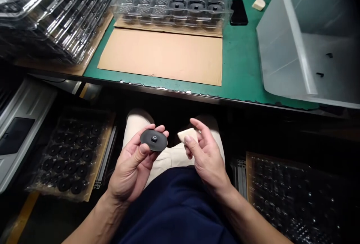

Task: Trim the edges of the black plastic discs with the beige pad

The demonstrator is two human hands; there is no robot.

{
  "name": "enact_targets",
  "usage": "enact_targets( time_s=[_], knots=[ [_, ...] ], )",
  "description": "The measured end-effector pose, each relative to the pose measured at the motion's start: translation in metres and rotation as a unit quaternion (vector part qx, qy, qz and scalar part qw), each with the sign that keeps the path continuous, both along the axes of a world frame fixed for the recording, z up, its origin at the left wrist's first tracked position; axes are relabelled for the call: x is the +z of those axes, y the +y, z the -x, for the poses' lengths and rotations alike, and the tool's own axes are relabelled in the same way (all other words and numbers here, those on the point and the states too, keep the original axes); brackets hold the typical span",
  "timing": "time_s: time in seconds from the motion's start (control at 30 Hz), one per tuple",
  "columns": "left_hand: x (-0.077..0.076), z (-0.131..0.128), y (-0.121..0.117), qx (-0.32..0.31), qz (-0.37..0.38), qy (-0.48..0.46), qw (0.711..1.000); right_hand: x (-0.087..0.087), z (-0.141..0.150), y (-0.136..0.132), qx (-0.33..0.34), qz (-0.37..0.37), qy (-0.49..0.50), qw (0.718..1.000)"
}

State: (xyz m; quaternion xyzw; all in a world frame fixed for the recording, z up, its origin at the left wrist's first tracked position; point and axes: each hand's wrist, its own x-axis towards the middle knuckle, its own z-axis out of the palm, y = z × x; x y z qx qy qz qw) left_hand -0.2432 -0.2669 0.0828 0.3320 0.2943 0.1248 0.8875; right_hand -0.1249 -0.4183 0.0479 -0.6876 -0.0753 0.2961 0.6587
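Head view: black disc [153, 140] pinched between left fingers [146, 147].

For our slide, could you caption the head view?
Left hand holds a black disc; right hand a pale block.

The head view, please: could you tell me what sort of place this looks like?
Probably a factory assembly or inspection bench: stacked clear blister trays of identical black discs, a green work mat, and a grey plastic tote. The left hand holds one black disc.

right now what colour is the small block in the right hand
Cream-white block, pinched in the right hand; head view shows it best.
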Motion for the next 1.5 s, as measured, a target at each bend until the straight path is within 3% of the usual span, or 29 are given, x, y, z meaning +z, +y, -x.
enact_targets(
  time_s=[0.2,0.33,0.47,1.03,1.5],
  knots=[
    [0.005,0.004,0.003,0.01,-0.002,0.0,1.0,0.045,0.0,0.003,0.074,0.022,-0.095,0.992],
    [0.005,0.004,0.003,0.002,-0.01,-0.006,1.0,0.062,0.003,0.005,0.141,0.041,-0.235,0.961],
    [0.008,0.006,0.003,0.001,-0.017,-0.008,1.0,0.065,0.003,0.006,0.164,0.072,-0.349,0.92],
    [0.009,0.008,-0.002,-0.003,-0.015,-0.018,1.0,0.072,0.01,0.006,0.178,0.086,-0.332,0.922],
    [0.015,0.009,-0.006,-0.008,-0.023,-0.018,1.0,0.074,0.01,0.001,0.144,0.097,-0.328,0.929]
  ],
)
